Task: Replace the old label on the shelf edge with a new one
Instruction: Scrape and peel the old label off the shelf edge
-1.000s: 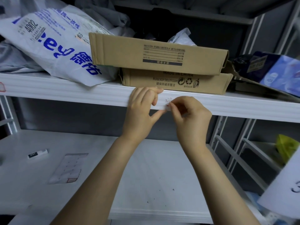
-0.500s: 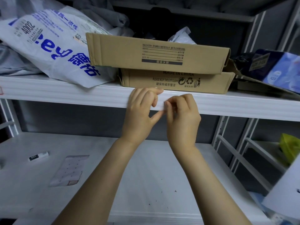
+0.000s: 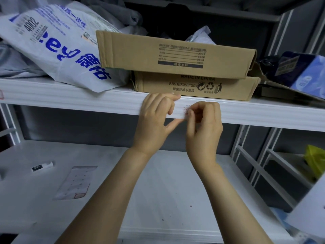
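On the lower shelf (image 3: 167,182) nearest me, a sheet of labels (image 3: 73,182) is lying at 8 o'clock, with a small white stick (image 3: 42,166) beyond it at 9. At centre, my left hand (image 3: 154,120) is gripping the white shelf edge (image 3: 79,103), fingers bent over its top and thumb stretching underneath. At its 3 o'clock, my right hand (image 3: 204,124) is curling its fingertips against reddish scraps of the old label (image 3: 186,110) on that edge. I cannot tell whether they are pinching any. Behind, at 12, two cardboard boxes (image 3: 140,50) are sitting stacked.
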